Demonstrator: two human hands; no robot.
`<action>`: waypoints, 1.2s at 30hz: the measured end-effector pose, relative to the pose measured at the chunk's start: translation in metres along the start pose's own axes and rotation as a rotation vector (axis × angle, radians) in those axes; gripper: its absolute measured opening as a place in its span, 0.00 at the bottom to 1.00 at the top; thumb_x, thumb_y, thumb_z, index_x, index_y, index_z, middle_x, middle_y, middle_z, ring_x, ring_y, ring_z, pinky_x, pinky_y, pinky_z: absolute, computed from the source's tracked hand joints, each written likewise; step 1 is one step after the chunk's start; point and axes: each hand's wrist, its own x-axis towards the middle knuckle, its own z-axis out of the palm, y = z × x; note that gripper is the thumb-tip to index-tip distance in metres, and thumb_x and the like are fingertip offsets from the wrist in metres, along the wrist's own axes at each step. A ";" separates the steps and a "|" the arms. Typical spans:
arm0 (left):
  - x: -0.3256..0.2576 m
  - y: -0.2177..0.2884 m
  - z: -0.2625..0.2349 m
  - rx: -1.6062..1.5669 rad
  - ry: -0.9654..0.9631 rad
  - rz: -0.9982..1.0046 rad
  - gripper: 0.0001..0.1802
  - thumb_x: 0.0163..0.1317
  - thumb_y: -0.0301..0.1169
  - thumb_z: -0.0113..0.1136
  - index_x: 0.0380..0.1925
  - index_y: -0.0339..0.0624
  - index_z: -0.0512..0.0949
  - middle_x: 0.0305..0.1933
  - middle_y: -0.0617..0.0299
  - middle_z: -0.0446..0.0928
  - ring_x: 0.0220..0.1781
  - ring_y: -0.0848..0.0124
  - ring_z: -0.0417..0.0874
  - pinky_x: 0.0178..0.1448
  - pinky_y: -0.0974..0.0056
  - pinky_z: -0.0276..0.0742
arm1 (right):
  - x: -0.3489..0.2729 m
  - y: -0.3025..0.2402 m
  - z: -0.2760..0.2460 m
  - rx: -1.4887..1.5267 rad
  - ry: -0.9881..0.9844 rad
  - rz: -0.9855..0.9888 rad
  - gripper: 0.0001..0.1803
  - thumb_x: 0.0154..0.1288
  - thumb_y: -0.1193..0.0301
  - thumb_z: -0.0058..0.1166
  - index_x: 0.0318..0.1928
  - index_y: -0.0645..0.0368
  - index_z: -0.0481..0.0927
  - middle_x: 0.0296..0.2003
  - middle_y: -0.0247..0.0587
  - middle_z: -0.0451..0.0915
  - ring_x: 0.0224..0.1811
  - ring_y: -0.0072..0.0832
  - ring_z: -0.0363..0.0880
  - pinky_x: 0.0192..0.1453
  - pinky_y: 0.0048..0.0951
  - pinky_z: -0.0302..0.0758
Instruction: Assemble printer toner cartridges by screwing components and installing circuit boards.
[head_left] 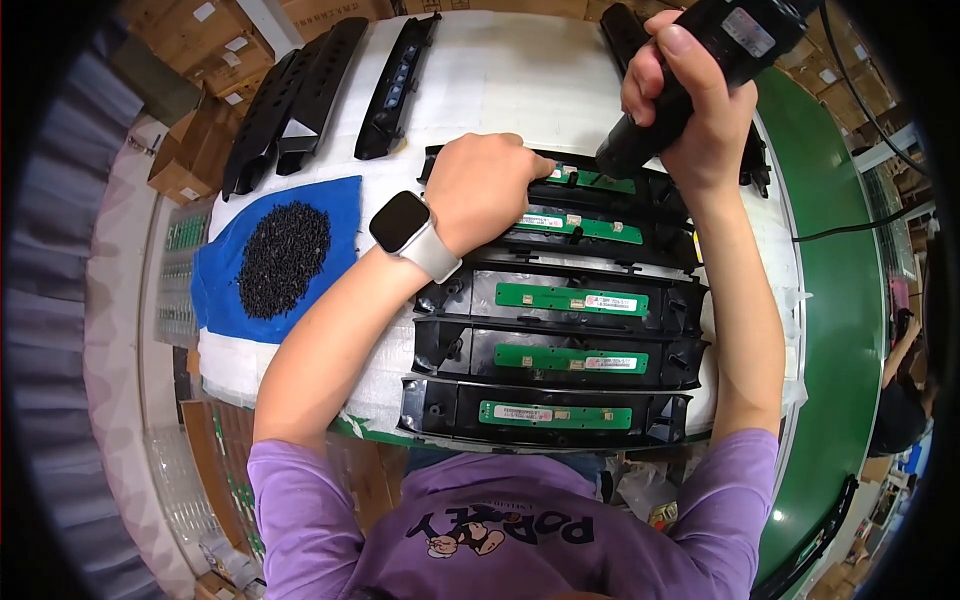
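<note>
My right hand (700, 105) is wrapped round a black electric screwdriver (645, 140), its nose pointing down at the farthest panel in the row. A green circuit board (618, 184) lies in that black plastic panel (660, 188), partly covered by my left hand (485, 185). The left fingers are curled, with the index fingertip against the board; whether they hold anything small is hidden. Nearer to me, several similar panels (455, 350) lie side by side, each with a green board (570, 300) in it.
On the left, a heap of small black screws (285, 258) lies on a blue cloth (340, 220). More black panels (325, 90) rest at the far left of the white padded table (500, 80). A green surface (830, 350) runs along the right, with a black cable (865, 228) hanging over it.
</note>
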 end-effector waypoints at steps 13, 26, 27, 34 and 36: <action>0.005 0.000 0.001 -0.060 -0.032 -0.019 0.16 0.49 0.21 0.51 0.33 0.48 0.85 0.28 0.54 0.79 0.31 0.54 0.79 0.36 0.55 0.74 | -0.008 -0.009 -0.005 -0.161 -0.240 -0.011 0.12 0.58 0.68 0.51 0.24 0.62 0.68 0.13 0.34 0.66 0.12 0.21 0.65 0.19 0.22 0.62; -0.031 0.012 -0.030 -1.884 -0.074 -0.578 0.13 0.67 0.29 0.50 0.47 0.32 0.74 0.28 0.67 0.72 0.24 0.82 0.65 0.28 0.79 0.64 | -0.005 -0.055 -0.023 0.561 -0.311 -0.065 0.20 0.63 0.55 0.46 0.43 0.60 0.70 0.21 0.29 0.64 0.20 0.21 0.61 0.35 0.27 0.62; -0.037 0.014 -0.030 -1.952 -0.086 -0.548 0.13 0.66 0.29 0.53 0.46 0.33 0.74 0.30 0.66 0.74 0.26 0.82 0.68 0.32 0.79 0.68 | -0.007 -0.060 -0.021 0.608 -0.307 -0.072 0.20 0.63 0.54 0.46 0.42 0.59 0.70 0.21 0.29 0.63 0.20 0.20 0.60 0.35 0.27 0.61; -0.050 0.024 -0.036 -1.928 -0.085 -0.518 0.11 0.63 0.28 0.57 0.45 0.36 0.76 0.35 0.63 0.78 0.31 0.79 0.77 0.39 0.75 0.74 | -0.023 -0.059 -0.004 0.638 -0.290 -0.048 0.19 0.62 0.55 0.46 0.41 0.59 0.69 0.21 0.29 0.64 0.19 0.21 0.61 0.34 0.27 0.61; -0.051 0.024 -0.037 -1.905 -0.084 -0.517 0.11 0.62 0.27 0.58 0.44 0.36 0.76 0.36 0.62 0.78 0.31 0.78 0.77 0.39 0.75 0.75 | -0.025 -0.060 -0.001 0.641 -0.284 -0.033 0.19 0.62 0.55 0.47 0.41 0.59 0.69 0.20 0.29 0.64 0.18 0.21 0.60 0.33 0.27 0.61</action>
